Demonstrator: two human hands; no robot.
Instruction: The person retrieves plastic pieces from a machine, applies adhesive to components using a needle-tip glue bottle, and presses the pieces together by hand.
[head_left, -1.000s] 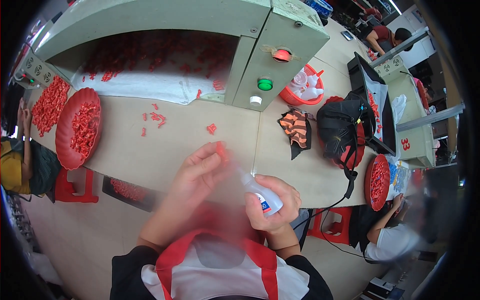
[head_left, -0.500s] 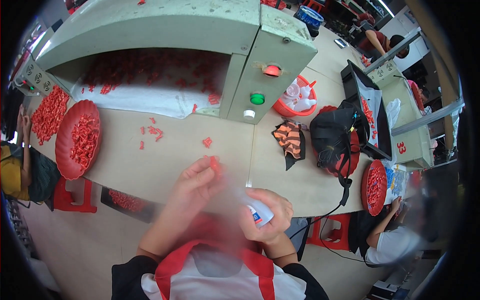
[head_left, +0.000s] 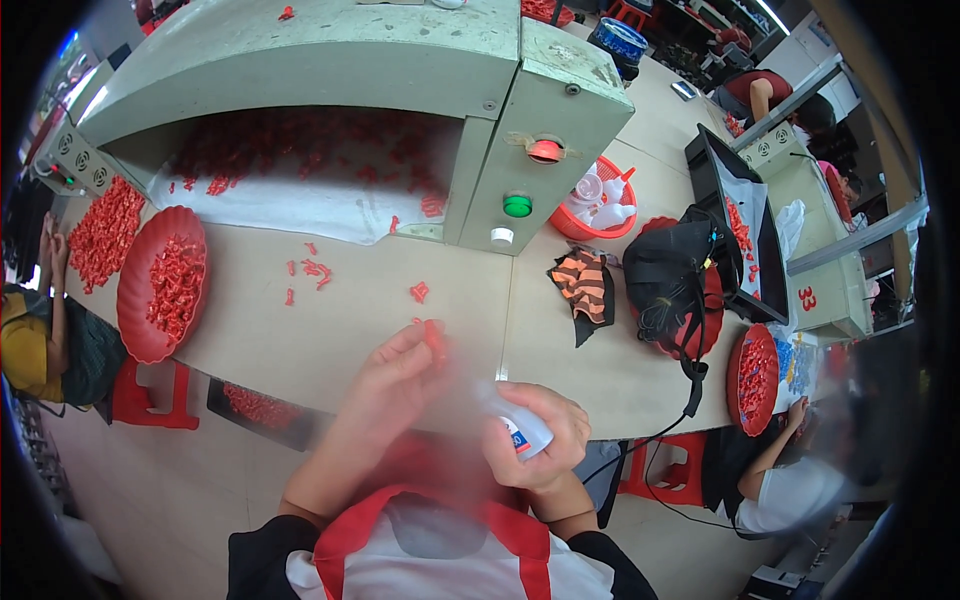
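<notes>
Between the fingertips of my left hand (head_left: 392,372) is pinched a small red plastic piece (head_left: 433,340). My right hand (head_left: 548,432) is wrapped round a white squeeze bottle (head_left: 522,430) with a blue and red label, and its top points toward the left hand. A blurred patch hides the bottle's tip, so I cannot tell whether it touches the piece. Just beyond my hands a loose red piece (head_left: 418,292) lies on the table, with several more red pieces (head_left: 318,270) farther left.
A pale green machine (head_left: 300,60) spans the far side, red pieces inside its opening. At left stand a red scalloped tray (head_left: 128,290) and a red heap (head_left: 105,235). On the right are a basket of bottles (head_left: 600,228), a striped cloth (head_left: 582,285) and a black bag (head_left: 668,265). Co-workers sit both sides.
The whole view has shifted slightly, so the scene sits a little lower. Both hands keep their grips, with the red piece and bottle in nearly the same places.
</notes>
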